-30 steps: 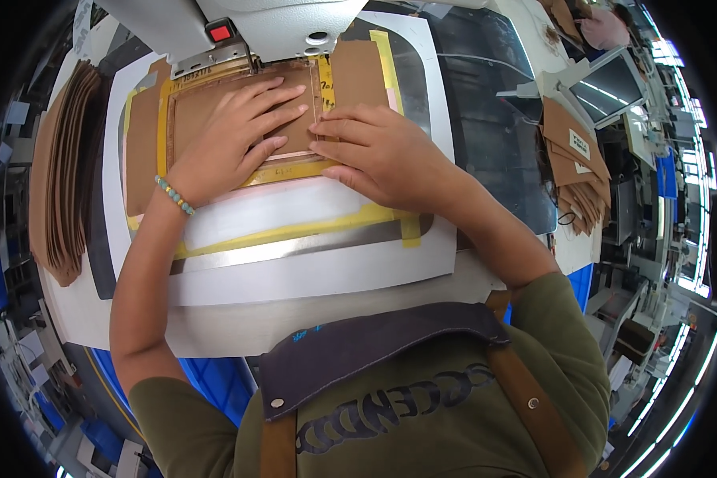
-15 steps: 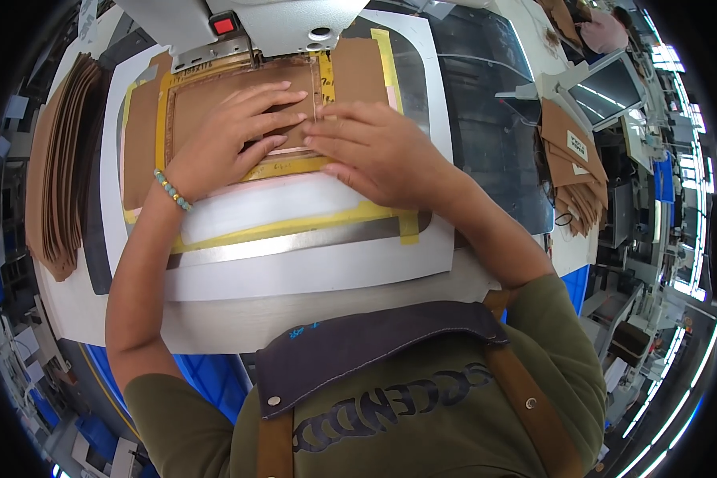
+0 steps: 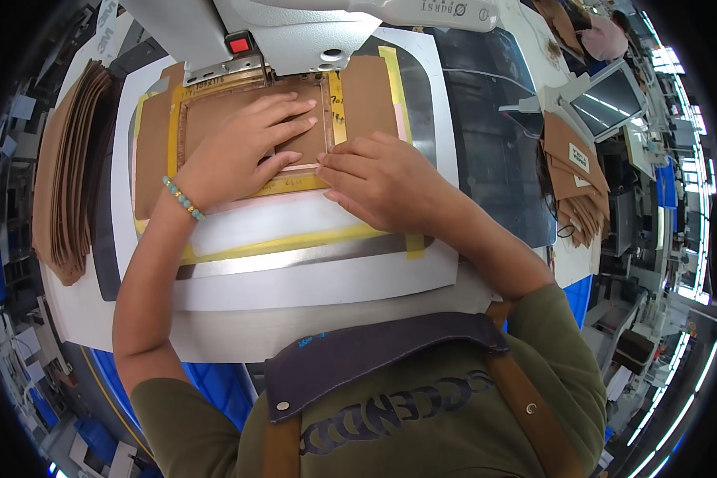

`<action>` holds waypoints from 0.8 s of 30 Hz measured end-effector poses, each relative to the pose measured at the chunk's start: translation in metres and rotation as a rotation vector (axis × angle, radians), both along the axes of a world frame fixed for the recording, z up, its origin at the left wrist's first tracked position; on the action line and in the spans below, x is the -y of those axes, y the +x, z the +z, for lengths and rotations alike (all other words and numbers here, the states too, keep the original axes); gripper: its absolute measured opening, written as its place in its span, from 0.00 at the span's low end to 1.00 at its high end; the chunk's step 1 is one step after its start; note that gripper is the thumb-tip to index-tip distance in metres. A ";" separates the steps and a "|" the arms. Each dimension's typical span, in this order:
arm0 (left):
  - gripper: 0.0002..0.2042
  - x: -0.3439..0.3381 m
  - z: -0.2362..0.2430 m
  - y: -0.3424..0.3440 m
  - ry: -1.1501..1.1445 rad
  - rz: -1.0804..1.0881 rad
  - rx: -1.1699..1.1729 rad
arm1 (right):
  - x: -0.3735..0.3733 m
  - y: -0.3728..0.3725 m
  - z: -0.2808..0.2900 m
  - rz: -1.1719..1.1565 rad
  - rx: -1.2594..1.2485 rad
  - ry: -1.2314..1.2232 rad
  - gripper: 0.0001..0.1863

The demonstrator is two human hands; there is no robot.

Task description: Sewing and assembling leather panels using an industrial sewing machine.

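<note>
My left hand [image 3: 243,143] lies spread over a brown panel [image 3: 215,119], fingers pointing right, palm down. A yellow-taped rectangular frame [image 3: 279,185] surrounds this panel, with brown pieces on either side of it. At the frame's lower right corner rests my right hand [image 3: 382,179], its fingers slightly bent and its thumb apart from them. Nothing shows in its grasp, though its palm side is hidden. The sewing machine head [image 3: 287,36] stands over the frame's far edge, and its needle area is partly hidden.
A white sheet [image 3: 311,295] lies beneath the work. A stack of brown panels [image 3: 68,175] stands at the left. To the right are a dark glossy surface [image 3: 494,151], labelled brown pieces [image 3: 573,159] and a tilted screen [image 3: 609,88]. Another person [image 3: 604,38] is at the far right.
The whole view has shifted slightly, so the machine and frame appear lower and further right. My right hand's upper fingers are bent more at the frame's corner. Both hands stay on the work.
</note>
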State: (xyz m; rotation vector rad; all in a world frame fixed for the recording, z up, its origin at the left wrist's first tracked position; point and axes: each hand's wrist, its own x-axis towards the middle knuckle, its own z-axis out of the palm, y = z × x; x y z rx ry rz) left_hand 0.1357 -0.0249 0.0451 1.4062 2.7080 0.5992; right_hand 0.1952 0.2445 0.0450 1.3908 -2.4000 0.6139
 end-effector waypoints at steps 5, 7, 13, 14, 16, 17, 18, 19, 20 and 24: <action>0.25 -0.001 -0.003 -0.003 0.001 0.000 -0.025 | 0.001 -0.002 -0.001 -0.013 -0.047 -0.004 0.12; 0.25 -0.001 -0.004 -0.002 0.005 0.007 -0.082 | 0.002 -0.003 -0.001 -0.017 -0.061 -0.006 0.12; 0.20 0.008 0.001 -0.005 0.124 0.017 0.152 | 0.000 -0.009 -0.003 -0.028 -0.029 0.017 0.12; 0.20 0.010 0.004 -0.005 0.124 0.015 0.152 | 0.000 -0.010 -0.003 -0.022 -0.019 0.022 0.12; 0.19 0.011 0.011 -0.007 0.116 -0.049 0.240 | -0.001 -0.013 -0.004 -0.020 -0.009 0.027 0.12; 0.19 0.013 0.010 -0.009 0.115 -0.050 0.238 | -0.001 -0.017 -0.006 -0.019 -0.036 0.013 0.12; 0.19 0.013 0.009 -0.011 0.104 -0.053 0.220 | -0.001 -0.019 -0.007 -0.019 -0.063 -0.001 0.12; 0.20 0.014 0.008 -0.014 0.092 -0.057 0.202 | -0.001 -0.021 -0.008 -0.020 -0.065 -0.003 0.12; 0.20 0.014 0.007 -0.018 0.091 -0.060 0.200 | -0.001 -0.022 -0.009 -0.035 -0.034 0.008 0.13; 0.21 0.012 0.006 -0.029 0.039 -0.081 0.132 | -0.007 -0.025 -0.009 -0.086 -0.036 0.023 0.15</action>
